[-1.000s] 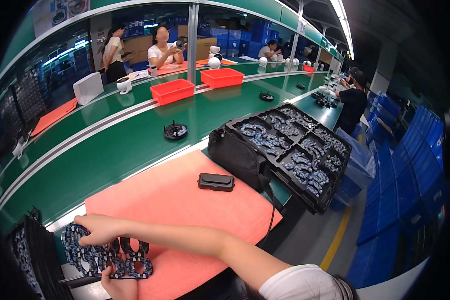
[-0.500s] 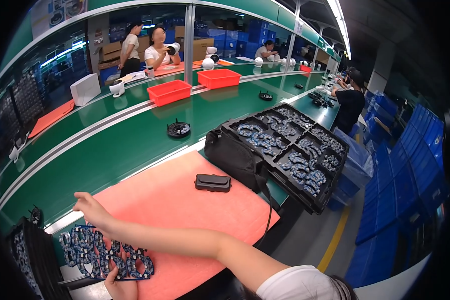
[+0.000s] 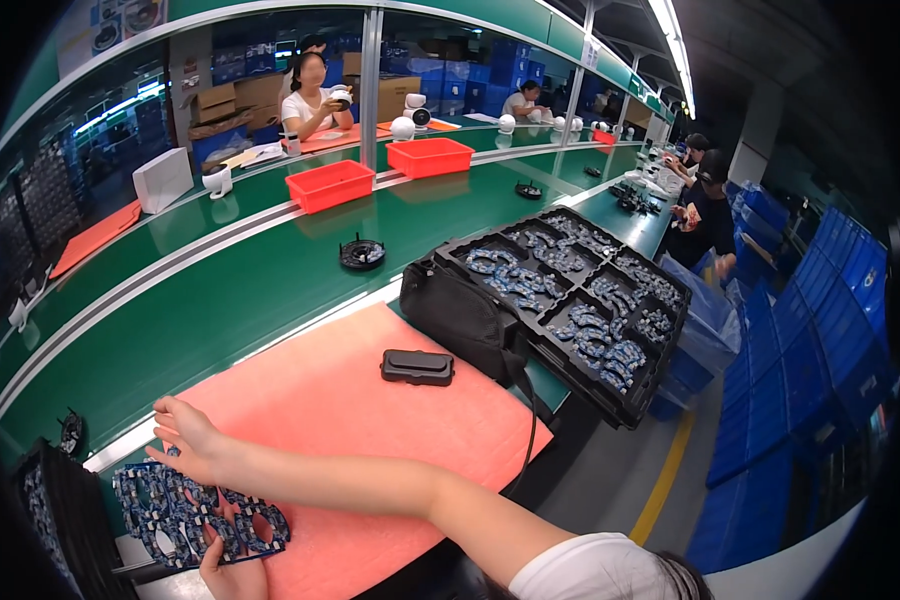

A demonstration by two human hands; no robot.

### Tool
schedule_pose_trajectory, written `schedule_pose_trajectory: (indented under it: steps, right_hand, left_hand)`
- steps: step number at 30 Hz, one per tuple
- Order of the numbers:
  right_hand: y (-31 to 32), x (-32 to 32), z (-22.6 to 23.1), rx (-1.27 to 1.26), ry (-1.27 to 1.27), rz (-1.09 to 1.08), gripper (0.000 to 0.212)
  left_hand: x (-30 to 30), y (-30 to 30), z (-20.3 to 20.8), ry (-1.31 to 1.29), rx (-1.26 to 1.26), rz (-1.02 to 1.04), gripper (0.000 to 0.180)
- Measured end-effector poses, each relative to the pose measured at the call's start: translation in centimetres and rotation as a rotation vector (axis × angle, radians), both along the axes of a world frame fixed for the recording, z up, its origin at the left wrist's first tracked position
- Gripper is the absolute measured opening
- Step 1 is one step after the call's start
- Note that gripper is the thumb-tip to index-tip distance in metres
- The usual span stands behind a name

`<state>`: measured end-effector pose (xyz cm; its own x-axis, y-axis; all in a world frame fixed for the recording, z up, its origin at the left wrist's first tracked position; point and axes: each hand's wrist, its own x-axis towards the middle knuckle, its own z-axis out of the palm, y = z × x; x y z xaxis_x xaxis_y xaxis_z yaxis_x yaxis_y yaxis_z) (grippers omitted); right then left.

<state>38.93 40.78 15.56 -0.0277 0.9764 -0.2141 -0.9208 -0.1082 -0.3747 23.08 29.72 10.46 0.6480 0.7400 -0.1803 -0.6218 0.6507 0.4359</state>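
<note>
A panel of blue ring-shaped circuit boards [image 3: 182,505] is at the lower left, partly over the edge of the pink mat [image 3: 370,440]. My left hand [image 3: 232,572] comes up from the lower edge and grips the panel's near side, thumb on top; its other fingers are hidden beneath. Stretched across from the right, my right arm ends in my right hand [image 3: 185,440] above the panel's far edge. Its fingers are bent but apart, and I make out nothing held in them. Whether the fingertips touch the boards is unclear.
A black case [image 3: 417,367] lies on the mat beside a black bag [image 3: 455,310]. Right of them stands a black divided tray [image 3: 610,415] of loose boards. Black round parts [image 3: 361,253] sit on the green conveyor [image 3: 270,275]. Stacked black trays [image 3: 65,520] stand left.
My right hand has turned, its fingers now bent lower towards the boards. The panel has tilted slightly in my left hand. A co-worker at the far right has moved their arms.
</note>
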Motion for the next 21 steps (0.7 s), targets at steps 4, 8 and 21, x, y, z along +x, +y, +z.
schedule_pose_trajectory:
  steps: [4,8,21]
  right_hand:
    - [0.2,0.4,-0.4,-0.038,0.076,0.027,0.061]
    - [0.6,0.2,-0.5,-0.049,0.121,0.033,0.065]
    - [-1.6,3.6,2.7,0.293,-0.071,0.631,0.024]
  left_hand:
    - [0.5,0.0,0.2,-0.038,0.015,0.007,0.045]
    - [0.2,0.1,0.1,-0.036,-0.011,0.021,0.044]
    - [-1.2,1.0,-0.6,0.182,-0.096,0.070,0.045]
